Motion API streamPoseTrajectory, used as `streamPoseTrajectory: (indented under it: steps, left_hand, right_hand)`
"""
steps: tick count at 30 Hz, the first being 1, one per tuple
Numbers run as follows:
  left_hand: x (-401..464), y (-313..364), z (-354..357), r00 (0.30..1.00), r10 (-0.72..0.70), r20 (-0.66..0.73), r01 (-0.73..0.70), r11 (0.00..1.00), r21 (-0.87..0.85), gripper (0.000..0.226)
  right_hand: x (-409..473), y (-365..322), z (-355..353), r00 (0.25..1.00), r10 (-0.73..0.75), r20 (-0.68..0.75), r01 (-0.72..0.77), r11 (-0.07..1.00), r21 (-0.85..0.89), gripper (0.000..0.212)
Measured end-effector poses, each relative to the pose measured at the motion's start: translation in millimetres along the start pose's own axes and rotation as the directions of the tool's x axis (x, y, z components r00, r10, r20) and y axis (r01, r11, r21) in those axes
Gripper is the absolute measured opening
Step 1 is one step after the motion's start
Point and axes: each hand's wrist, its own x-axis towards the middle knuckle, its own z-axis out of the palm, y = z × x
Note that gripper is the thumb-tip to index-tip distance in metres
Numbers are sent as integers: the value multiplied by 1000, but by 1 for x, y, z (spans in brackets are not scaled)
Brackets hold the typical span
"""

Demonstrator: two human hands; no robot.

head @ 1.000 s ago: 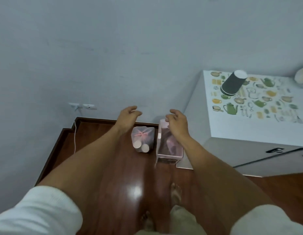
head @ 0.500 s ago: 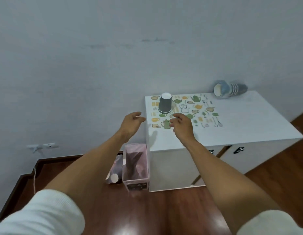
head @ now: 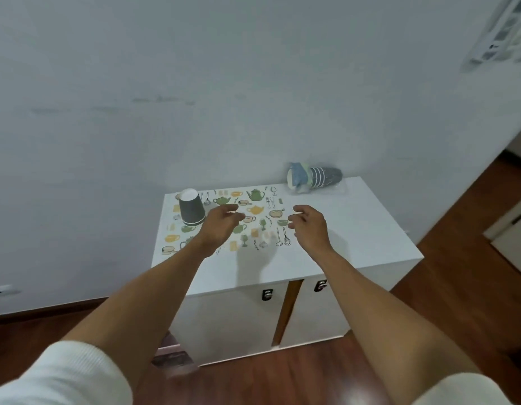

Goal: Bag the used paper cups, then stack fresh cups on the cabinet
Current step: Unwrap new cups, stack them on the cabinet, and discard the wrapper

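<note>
A white cabinet (head: 370, 229) stands against the wall, its top partly covered by a mat printed with teapots and utensils (head: 255, 211). A grey paper cup stack (head: 191, 207) stands upside down at the mat's back left. A sleeve of fresh cups (head: 314, 175) lies on its side at the back of the cabinet top, in clear wrap. My left hand (head: 221, 226) and my right hand (head: 309, 226) hover over the mat with loosely curled fingers, holding nothing.
A pink bin (head: 173, 356) shows partly on the wooden floor left of the cabinet, behind my left arm. The cabinet has two doors with dark handles (head: 266, 294). A wall outlet (head: 2, 291) sits low at the left.
My view has swung up and right from the floor bin and bagged cups to the cabinet top. Both hands rose with it and now hover over the mat.
</note>
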Motion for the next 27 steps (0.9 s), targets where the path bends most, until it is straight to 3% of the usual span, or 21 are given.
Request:
streamPoseTrajectory:
  steps: [9,16,23,27]
  left_hand:
    - [76,19,71,999,8,38,-9,1000,12,41]
    - [151,37,106,999,-5,36,6,1000,-28,41]
    - [230,45,130,998,-44,43,43,999,12,64]
    - [257,51,150,999,-35,29,35,999,11,61]
  right_hand:
    - [68,31,-53,998,53,-31,-53,999,3,31]
    - [143,34,-77,998,40,-54,-47,988,-149,31]
    - [218,39,-87,998,51,-47,-63,949,-309,46]
    - [259,47,-98,998,62,-20,-65,896,-439,64]
